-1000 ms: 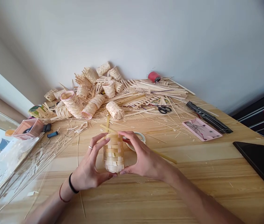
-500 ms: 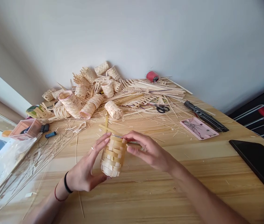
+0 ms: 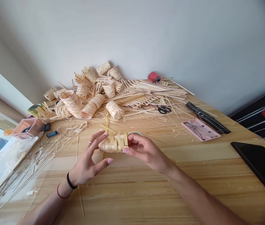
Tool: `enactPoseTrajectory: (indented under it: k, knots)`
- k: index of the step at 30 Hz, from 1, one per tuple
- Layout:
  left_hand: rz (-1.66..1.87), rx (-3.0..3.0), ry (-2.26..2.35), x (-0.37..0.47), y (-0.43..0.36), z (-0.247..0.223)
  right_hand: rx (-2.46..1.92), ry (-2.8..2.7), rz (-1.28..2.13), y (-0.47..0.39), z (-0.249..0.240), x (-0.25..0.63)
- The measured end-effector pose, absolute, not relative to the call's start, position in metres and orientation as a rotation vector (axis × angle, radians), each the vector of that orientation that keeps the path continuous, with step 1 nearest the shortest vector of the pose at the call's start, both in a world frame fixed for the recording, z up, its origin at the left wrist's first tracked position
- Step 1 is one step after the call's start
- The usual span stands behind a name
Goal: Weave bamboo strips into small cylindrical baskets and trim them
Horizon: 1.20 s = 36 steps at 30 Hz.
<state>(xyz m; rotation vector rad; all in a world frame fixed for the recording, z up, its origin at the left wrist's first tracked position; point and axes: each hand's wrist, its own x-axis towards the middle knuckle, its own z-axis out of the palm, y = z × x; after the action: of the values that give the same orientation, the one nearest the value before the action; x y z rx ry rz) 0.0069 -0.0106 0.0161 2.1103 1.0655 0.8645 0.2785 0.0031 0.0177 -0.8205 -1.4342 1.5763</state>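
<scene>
Over the wooden table (image 3: 146,197), a woven basket (image 3: 114,142) is on its side between the 2 hands, long axis running left to right. The right hand (image 3: 145,151) grips its right end; the left hand (image 3: 86,164), spread wide, meets its left end, thumb clear.

The single head-worn camera looks forward and down over the surface (image 3: 132,200), fairly near, facing its far edge, which probably meets the wall (image 3: 132,31).
</scene>
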Motion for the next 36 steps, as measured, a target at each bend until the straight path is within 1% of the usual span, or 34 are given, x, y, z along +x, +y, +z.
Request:
enactPoseTrajectory:
  k: [3,7,13,15,20,27,36]
  knots:
    - [0.922,2.198,1.084,0.008,-0.008,0.014,-0.787,-1.440,1.657,0.000,0.014,0.275]
    - [0.914,2.242,0.926,0.008,-0.004,0.014,-0.758,-1.440,1.756,-0.001,0.013,0.271]
    - [0.929,2.266,0.813,0.008,-0.003,0.012,-0.834,-1.426,1.790,-0.001,0.013,0.270]
    - [0.950,2.278,0.812,0.009,-0.003,0.012,-0.842,-1.423,1.776,-0.001,0.013,0.270]
    - [0.992,2.308,0.839,0.011,-0.005,0.012,-0.895,-1.494,1.621,-0.003,0.011,0.269]
    - [0.982,2.371,0.871,0.012,-0.006,0.012,-0.884,-1.535,1.527,-0.007,0.008,0.266]
    - [1.054,2.350,0.931,0.015,-0.010,0.014,-0.802,-1.491,1.629,-0.007,0.016,0.267]
